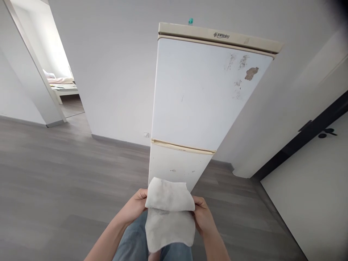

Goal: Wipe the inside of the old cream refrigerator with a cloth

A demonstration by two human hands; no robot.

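A white cloth [170, 197] is stretched between my two hands, low in the middle of the head view, its upper part folded over and the rest hanging down. My left hand [138, 204] grips its left edge. On the right edge my right hand [202, 214] is closed on it, the fingers partly hidden behind the fabric. Beyond the cloth stands a white fridge [195, 94] with two doors, both shut. Dark smudges and a brown patch [251, 73] mark the upper door near its right edge.
A teal-capped item [190, 21] stands on top of the fridge. At the right is a white door [312, 188] with a black frame and handle. On the left, a doorway shows a bed [63, 84]. Grey wood-look floor [67, 174] surrounds the fridge.
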